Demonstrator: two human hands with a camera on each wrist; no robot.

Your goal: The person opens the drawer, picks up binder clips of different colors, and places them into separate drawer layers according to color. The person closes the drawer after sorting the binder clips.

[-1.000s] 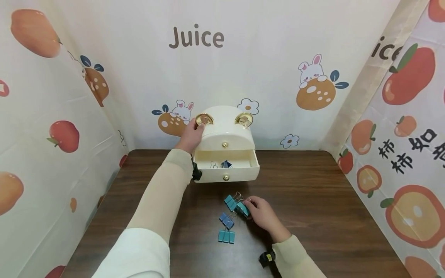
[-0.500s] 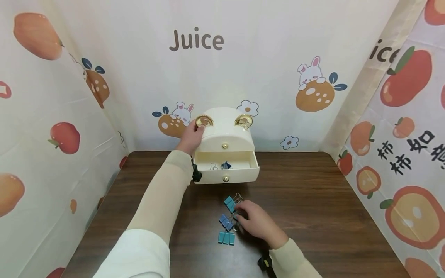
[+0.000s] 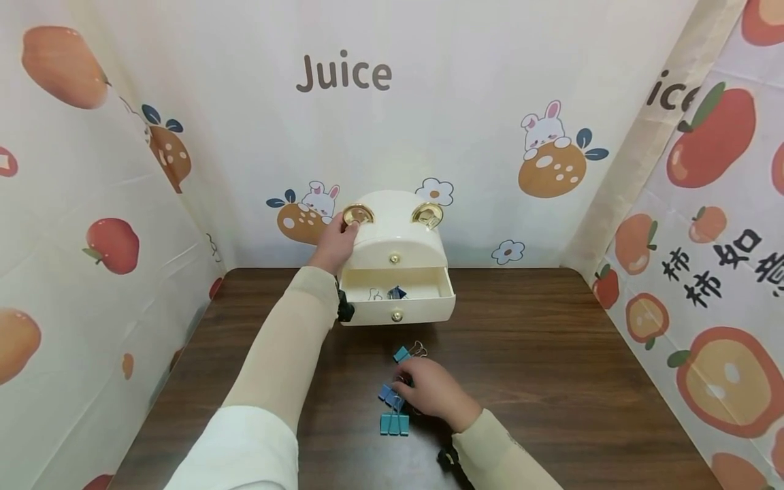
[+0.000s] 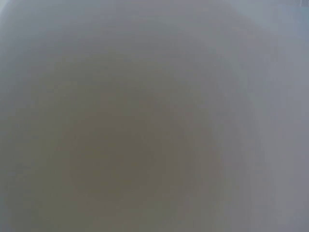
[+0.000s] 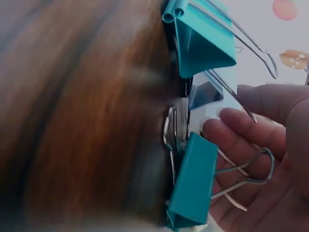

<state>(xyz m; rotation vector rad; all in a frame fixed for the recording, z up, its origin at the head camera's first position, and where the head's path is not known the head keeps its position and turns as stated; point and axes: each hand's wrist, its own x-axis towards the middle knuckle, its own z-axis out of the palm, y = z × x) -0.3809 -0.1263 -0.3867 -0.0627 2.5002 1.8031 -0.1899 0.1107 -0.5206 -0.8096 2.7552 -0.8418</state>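
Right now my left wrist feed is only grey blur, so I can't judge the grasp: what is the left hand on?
Observer: The left hand holds the curved top of the cream drawer box, beside a gold ring.
Operator: Is a drawer open?
Observer: Yes, the lower drawer is pulled out, a dark blue clip inside.
Operator: And the other hand?
Observer: The right hand lies over teal binder clips on the table, fingers touching one's wire handles.

The head view looks forward and down from above the near edge of the surface (image 3: 551, 354), taking in both arms and the back wall. The left wrist view sits too close, all grey blur. The right wrist view hugs the binder clips (image 5: 193, 193), shared with the head view (image 3: 395, 423).
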